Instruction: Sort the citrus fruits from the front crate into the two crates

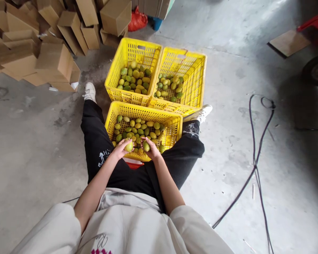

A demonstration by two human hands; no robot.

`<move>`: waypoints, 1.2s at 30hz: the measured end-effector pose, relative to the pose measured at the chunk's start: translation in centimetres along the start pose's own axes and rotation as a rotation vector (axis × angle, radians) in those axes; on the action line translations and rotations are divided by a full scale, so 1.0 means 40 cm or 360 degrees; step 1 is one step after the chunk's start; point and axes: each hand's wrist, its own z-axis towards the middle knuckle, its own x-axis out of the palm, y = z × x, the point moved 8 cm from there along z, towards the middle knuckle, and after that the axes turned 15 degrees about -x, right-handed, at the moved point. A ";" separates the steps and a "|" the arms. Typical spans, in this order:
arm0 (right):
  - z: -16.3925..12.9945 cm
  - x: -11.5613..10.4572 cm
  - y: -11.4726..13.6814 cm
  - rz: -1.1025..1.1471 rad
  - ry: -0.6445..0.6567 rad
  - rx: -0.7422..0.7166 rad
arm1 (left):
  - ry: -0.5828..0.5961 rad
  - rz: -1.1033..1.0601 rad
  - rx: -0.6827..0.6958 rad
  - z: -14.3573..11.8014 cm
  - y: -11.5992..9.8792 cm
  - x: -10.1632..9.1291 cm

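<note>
My left hand [118,149] is closed around a yellow-green lemon [128,145]. A greener lemon [146,146] sits in the curled fingers of my right hand [154,151]. Both hands are over the near edge of the front yellow crate [176,121], a short gap between them. Inside that crate lie many loose lemons [140,131], green to yellow, spread over its slotted floor.
Beyond stand two more yellow crates, the left crate [108,79] and the right crate [198,81], each partly filled with lemons. Cardboard boxes [53,61] pile up at far left, near a red bag [137,20]. A black cable [254,165] loops across the floor at right.
</note>
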 end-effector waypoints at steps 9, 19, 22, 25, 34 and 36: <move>0.000 -0.034 0.008 0.0000 -0.0185 0.0029 | -0.0129 0.0208 -0.0226 -0.006 0.028 0.003; -0.007 -0.013 -0.005 -0.0057 -0.0119 0.0114 | -0.0131 0.0196 -0.0177 -0.018 0.015 0.009; -0.009 -0.017 -0.003 -0.0076 -0.0170 0.0059 | -0.0149 0.0155 -0.0087 -0.019 0.003 0.004; -0.006 -0.030 0.001 -0.0081 -0.0259 -0.0002 | -0.0171 0.0142 -0.0089 -0.016 0.003 -0.001; 0.001 -0.065 -0.003 -0.0111 -0.0423 0.0049 | -0.0237 0.0091 -0.0317 -0.029 0.024 0.002; 0.001 -0.064 -0.002 -0.0107 -0.0420 0.0060 | -0.0239 0.0075 -0.0349 -0.032 0.028 0.004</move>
